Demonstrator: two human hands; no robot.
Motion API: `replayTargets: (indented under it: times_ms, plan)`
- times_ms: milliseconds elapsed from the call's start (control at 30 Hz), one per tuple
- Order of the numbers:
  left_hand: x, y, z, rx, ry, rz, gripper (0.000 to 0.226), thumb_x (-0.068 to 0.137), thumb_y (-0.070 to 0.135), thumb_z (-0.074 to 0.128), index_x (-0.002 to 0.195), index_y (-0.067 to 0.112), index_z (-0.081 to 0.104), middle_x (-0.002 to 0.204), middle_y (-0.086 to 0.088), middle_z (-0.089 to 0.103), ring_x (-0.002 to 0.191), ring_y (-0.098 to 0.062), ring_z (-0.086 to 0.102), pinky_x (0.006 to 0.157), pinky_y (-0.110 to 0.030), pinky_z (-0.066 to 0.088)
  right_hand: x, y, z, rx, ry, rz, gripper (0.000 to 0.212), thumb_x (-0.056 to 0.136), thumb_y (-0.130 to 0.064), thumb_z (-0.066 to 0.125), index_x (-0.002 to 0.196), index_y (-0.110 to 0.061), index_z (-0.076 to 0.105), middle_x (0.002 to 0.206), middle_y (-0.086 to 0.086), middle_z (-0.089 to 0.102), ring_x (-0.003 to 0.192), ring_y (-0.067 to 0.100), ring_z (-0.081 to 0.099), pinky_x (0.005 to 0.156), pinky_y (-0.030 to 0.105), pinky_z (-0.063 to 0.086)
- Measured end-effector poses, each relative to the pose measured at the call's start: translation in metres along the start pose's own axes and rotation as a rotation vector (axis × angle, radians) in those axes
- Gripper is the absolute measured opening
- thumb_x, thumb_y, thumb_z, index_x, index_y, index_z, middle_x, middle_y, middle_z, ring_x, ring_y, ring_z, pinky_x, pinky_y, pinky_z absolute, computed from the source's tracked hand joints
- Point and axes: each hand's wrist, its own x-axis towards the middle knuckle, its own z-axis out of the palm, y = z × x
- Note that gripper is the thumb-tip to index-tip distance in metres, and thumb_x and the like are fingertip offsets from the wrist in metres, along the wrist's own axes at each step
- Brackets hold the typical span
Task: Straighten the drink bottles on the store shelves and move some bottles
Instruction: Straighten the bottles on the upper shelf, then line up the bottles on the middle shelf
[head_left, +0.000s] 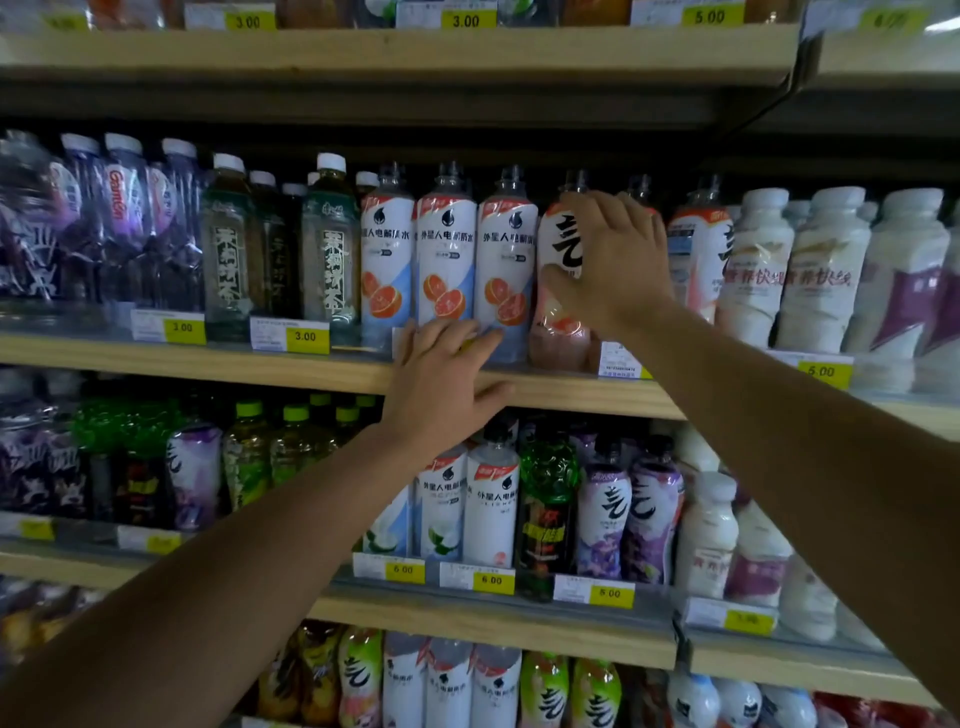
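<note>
On the middle shelf (571, 395) stands a row of drink bottles. My right hand (613, 260) wraps round a pink-and-white bottle (558, 312) with a big black character on its label; the thumb lies across its front. My left hand (441, 379) rests flat on the shelf's wooden front edge, its straight fingers touching the base of the white grapefruit-label bottles (447, 249). Three of those grapefruit bottles stand upright side by side just left of the pink bottle.
Dark green tea bottles (327, 249) and purple water bottles (124, 208) stand to the left, white milk-drink bottles (826, 270) to the right. Yellow price tags (305, 336) line the shelf edges. Shelves above and below are packed with more bottles.
</note>
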Motion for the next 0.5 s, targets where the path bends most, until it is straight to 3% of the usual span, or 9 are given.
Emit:
replayTargets:
  times_ms: [133, 333, 500]
  plan:
    - [-0.039, -0.011, -0.01, 0.008, -0.047, -0.041, 0.068, 0.085, 0.06, 0.042, 0.139, 0.022, 0.055, 0.148, -0.006, 0.048, 0.138, -0.03, 0.036, 0.115, -0.057, 0.026, -0.054, -0.019, 0.016, 0.087, 0.02, -0.093, 0.07, 0.079, -0.047, 0.046, 0.14, -0.014, 0.047, 0.142, 0.01, 0.049, 0.135, 0.037, 0.04, 0.112, 0.055, 0.03]
    - [-0.102, -0.035, -0.027, 0.038, -0.073, -0.088, 0.071, 0.086, 0.058, 0.053, 0.143, 0.017, 0.05, 0.15, -0.006, 0.046, 0.139, -0.03, 0.039, 0.112, -0.059, 0.031, -0.128, -0.053, 0.047, 0.148, -0.048, -0.16, 0.065, 0.081, -0.041, 0.057, 0.138, -0.009, 0.05, 0.138, 0.012, 0.05, 0.132, 0.037, 0.04, 0.111, 0.055, 0.031]
    - [-0.166, -0.066, -0.033, 0.014, -0.217, -0.194, 0.076, 0.084, 0.063, 0.046, 0.145, 0.016, 0.05, 0.148, -0.012, 0.048, 0.136, -0.035, 0.039, 0.11, -0.056, 0.036, -0.179, -0.088, 0.077, 0.223, -0.117, -0.144, 0.062, 0.086, -0.045, 0.05, 0.137, -0.009, 0.051, 0.138, 0.013, 0.05, 0.132, 0.037, 0.04, 0.111, 0.052, 0.032]
